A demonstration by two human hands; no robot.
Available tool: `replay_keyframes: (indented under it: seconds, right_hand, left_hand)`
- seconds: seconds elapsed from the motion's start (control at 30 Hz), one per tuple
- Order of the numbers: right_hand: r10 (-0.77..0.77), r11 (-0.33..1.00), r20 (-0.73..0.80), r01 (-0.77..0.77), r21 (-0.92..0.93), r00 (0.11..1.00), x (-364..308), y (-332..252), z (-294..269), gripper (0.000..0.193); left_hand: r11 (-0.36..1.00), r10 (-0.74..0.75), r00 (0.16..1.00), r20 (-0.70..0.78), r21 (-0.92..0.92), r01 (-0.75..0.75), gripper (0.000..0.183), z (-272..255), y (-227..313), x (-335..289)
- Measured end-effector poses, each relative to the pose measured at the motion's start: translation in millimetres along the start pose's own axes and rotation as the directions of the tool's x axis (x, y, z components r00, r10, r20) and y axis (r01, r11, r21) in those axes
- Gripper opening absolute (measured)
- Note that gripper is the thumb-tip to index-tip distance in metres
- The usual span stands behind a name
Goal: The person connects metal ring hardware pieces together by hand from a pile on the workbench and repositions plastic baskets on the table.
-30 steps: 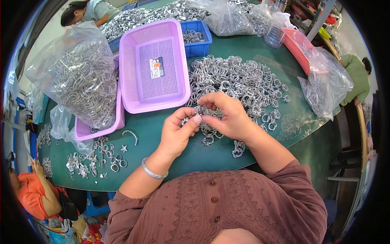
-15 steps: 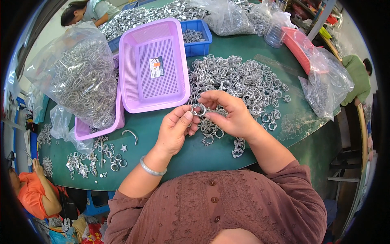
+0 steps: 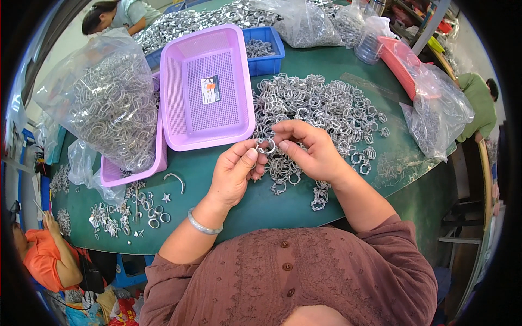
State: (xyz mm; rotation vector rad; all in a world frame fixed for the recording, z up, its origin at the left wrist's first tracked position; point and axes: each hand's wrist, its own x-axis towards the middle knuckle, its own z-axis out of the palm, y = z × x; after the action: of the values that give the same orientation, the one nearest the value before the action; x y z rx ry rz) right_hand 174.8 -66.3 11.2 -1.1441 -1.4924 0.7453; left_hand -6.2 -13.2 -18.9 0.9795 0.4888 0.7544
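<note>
Left end of the green table (image 3: 283, 209): we list small loose metal parts (image 3: 154, 223), including rings and a star (image 3: 166, 197). Above them, one clear bag (image 3: 109, 103), bulging with ring-shaped metal pieces, in a lilac basket (image 3: 162, 155). Next, a larger perforated basket (image 3: 169, 98), lilac, a card (image 3: 210, 89) inside.

Centre: left hand (image 3: 232, 176), grip closed, thumb against fingers, pinching one metal ring (image 3: 273, 145) in front of the person. Behind, a blue tray (image 3: 266, 66) of metal pieces. Right hand (image 3: 312, 155), grip parted, thumb and forefinger spread just beside the ring; we see nothing held there.

Right: a large heap (image 3: 321, 103) of loose ring pieces, then a pink basket (image 3: 399, 68) and another clear bag (image 3: 429, 125).

Progress, as we judge it: one piece is in handling and much of the heap remains; we cannot tell whether the bagged pieces are finished.
</note>
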Motion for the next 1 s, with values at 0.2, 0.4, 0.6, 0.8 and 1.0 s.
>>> replay_keyframes:
  seconds: [0.2, 0.4, 0.6, 0.8, 1.0]
  right_hand:
    - [0.043, 0.998, 0.010, -0.043, 0.043, 0.999, 0.2, 1.2, -0.5, 0.025]
    - [0.051, 0.996, 0.015, -0.052, 0.077, 0.999, -0.3, 2.8, -0.4, 0.027]
    - [0.059, 0.994, 0.028, -0.061, 0.086, 0.998, -0.1, 5.5, -0.2, 0.030]
    - [0.051, 0.995, 0.018, -0.053, 0.089, 0.999, -0.4, 4.0, 0.8, 0.030]
    - [0.037, 0.996, 0.039, -0.039, 0.076, 0.999, 2.3, -2.2, -0.7, 0.022]
  left_hand:
    - [1.000, -0.001, 1.000, 0.006, 0.010, 0.001, 0.025, 0.1, 0.7, 0.2]
    - [1.000, -0.008, 1.000, 0.023, 0.006, 0.008, 0.025, 0.0, 1.2, 0.1]
    - [1.000, 0.000, 1.000, 0.019, 0.026, 0.000, 0.026, 0.8, 2.3, 0.0]
    - [1.000, 0.008, 1.000, 0.024, 0.016, -0.008, 0.027, 0.0, 0.5, -0.4]
    - [0.999, -0.015, 0.999, 0.035, -0.048, 0.017, 0.027, -0.2, 1.1, 0.8]
